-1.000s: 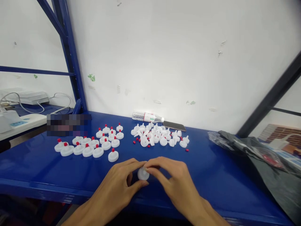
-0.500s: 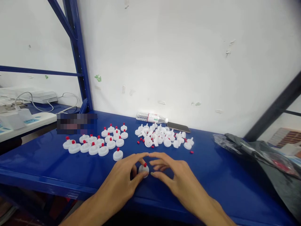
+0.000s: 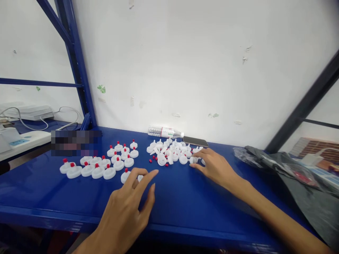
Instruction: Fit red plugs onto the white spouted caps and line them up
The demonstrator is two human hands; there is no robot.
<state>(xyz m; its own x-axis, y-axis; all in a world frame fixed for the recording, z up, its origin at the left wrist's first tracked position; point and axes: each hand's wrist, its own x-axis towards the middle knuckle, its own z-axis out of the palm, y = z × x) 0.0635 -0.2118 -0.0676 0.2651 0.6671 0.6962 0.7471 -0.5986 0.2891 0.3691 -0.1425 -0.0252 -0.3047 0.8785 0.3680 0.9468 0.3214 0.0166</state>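
Note:
My left hand is open above the near part of the table, thumb and index finger apart with nothing between them. Just behind its fingers a white cap is partly hidden. Beside that stands a white spout cap with a red tip. My right hand reaches to the right end of a pile of loose white spout caps. Its thumb and fingers close around one white spout cap. Several small red tips lie at the pile's near edge.
Several red-tipped white caps stand upright in a group at left. Behind the pile lie a clear plastic bottle and a phone. A grey plastic bag is at right; a white power strip sits far left.
My left hand has let go of the red-tipped cap and moved left. My right hand has moved away from it, forward and right to the pile. The view has shifted slightly right.

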